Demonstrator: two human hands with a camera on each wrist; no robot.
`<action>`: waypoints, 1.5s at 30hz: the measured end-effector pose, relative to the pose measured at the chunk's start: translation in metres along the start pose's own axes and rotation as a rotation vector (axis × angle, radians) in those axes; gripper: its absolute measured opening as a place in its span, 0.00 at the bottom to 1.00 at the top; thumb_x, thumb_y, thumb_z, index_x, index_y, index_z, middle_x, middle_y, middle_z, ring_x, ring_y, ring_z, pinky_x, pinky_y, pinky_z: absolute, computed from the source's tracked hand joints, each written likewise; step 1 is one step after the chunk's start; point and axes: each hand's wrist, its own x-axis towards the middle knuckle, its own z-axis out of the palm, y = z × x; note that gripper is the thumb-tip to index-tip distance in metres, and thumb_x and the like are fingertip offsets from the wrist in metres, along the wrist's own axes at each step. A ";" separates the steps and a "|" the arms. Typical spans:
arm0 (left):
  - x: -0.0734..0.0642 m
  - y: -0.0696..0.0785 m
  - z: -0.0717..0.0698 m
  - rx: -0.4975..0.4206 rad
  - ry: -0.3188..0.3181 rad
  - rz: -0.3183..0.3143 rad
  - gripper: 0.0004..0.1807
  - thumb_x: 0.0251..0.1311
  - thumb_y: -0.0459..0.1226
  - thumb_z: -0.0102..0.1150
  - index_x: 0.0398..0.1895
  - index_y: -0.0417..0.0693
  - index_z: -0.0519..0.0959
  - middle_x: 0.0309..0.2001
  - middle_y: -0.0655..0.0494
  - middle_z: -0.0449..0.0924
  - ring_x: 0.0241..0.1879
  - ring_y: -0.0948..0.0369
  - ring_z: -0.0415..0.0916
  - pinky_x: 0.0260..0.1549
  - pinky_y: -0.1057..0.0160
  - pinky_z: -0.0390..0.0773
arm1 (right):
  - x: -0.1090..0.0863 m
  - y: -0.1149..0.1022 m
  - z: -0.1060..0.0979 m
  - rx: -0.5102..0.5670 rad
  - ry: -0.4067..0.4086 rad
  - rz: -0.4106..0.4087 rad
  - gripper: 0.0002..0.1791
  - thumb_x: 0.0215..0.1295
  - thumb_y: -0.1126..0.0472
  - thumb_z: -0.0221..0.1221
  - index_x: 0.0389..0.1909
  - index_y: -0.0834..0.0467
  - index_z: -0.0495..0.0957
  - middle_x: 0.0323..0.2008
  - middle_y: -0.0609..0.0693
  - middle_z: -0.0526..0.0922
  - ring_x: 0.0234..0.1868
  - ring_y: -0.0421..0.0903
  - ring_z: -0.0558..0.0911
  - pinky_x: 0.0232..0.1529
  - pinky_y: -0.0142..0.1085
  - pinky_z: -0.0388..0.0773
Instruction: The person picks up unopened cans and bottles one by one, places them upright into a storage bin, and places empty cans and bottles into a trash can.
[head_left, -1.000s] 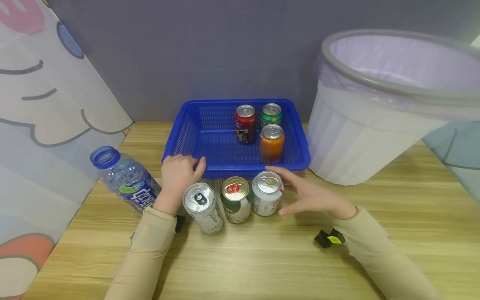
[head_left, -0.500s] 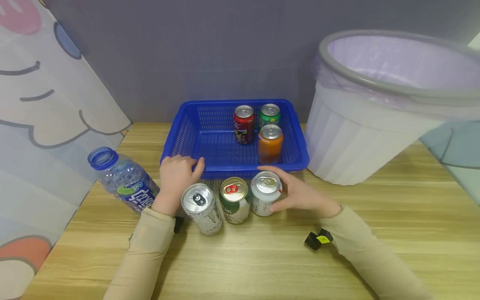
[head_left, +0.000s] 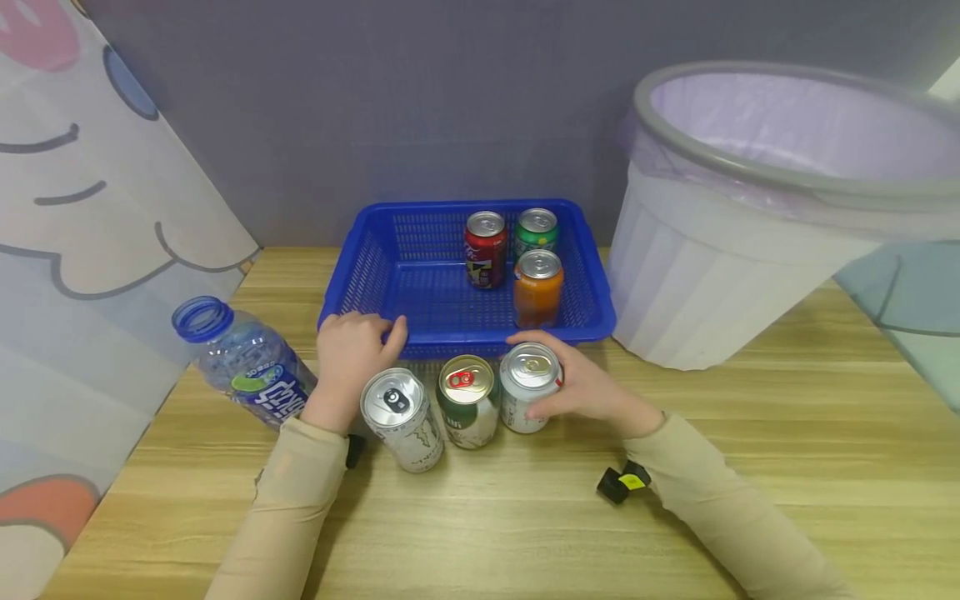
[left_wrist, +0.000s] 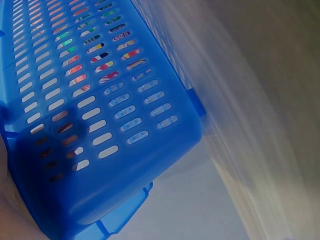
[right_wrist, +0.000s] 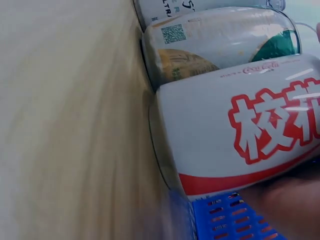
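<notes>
My right hand curls round a white soda can, thumb at the front and fingers behind. In the right wrist view this soda can shows red characters and a red band, with part of the hand beside it. It stands on the table, last in a row with a green-and-white can and a tall silver-white can. My left hand grips the front-left rim of a blue plastic basket. Its fingers are partly hidden. The left wrist view shows the basket's slotted wall.
Inside the basket stand a dark red can, a green can and an orange can. An uncapped plastic bottle is left of the left hand. A large lined white bin stands at the right, close to the basket.
My right hand has moved left onto the white soda can, and its fingers and thumb have come round it. My left hand stays at the basket's rim.
</notes>
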 end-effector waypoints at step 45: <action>0.001 0.000 0.001 -0.008 0.009 0.004 0.24 0.61 0.46 0.48 0.15 0.39 0.80 0.15 0.46 0.77 0.21 0.47 0.75 0.26 0.53 0.65 | 0.006 0.001 0.020 -0.029 0.181 -0.067 0.29 0.45 0.68 0.69 0.50 0.69 0.71 0.42 0.44 0.80 0.44 0.39 0.79 0.51 0.34 0.74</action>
